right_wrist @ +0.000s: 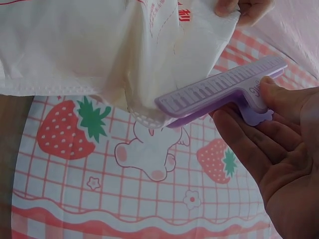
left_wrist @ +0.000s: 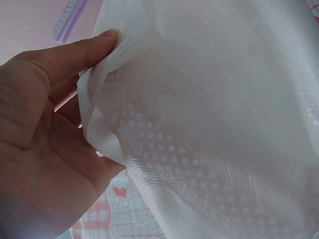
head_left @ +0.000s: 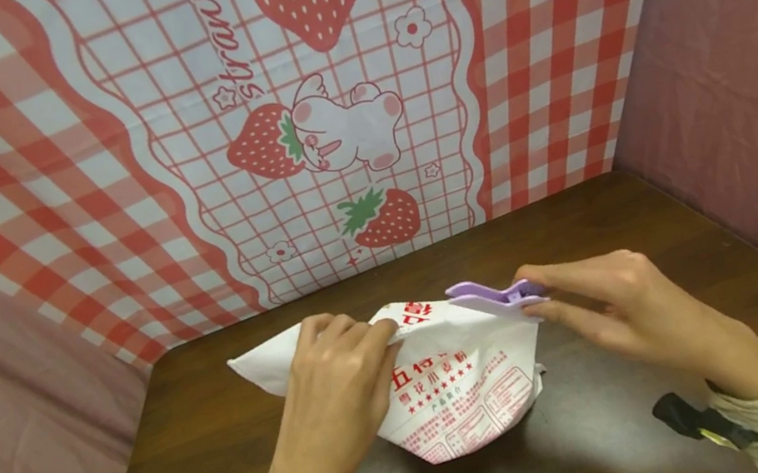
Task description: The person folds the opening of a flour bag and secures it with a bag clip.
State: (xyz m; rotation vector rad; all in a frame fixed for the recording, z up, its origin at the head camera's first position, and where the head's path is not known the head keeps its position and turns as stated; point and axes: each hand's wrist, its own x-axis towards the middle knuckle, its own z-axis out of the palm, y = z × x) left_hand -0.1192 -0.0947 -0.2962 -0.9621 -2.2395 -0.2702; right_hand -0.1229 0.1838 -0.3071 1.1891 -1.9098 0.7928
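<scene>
A white flour bag (head_left: 452, 393) with red printing stands upright on the table, its top folded over. My left hand (head_left: 336, 379) grips the upper edge at the bag's left; in the left wrist view the thumb (left_wrist: 107, 42) pinches the textured white rim (left_wrist: 102, 139). My right hand (head_left: 612, 305) pinches the handles of a purple bag clip (head_left: 496, 298) between thumb and fingers. The clip's long jaws are parted at the bag's top right edge. In the right wrist view the clip (right_wrist: 219, 89) lies by the folded corner; how much bag sits between its jaws I cannot tell.
The dark wooden table (head_left: 182, 457) bears a grey mat (head_left: 597, 435) under the bag. A red-and-white strawberry cloth (head_left: 359, 122) hangs behind. Pink curtains (head_left: 740, 80) close off both sides.
</scene>
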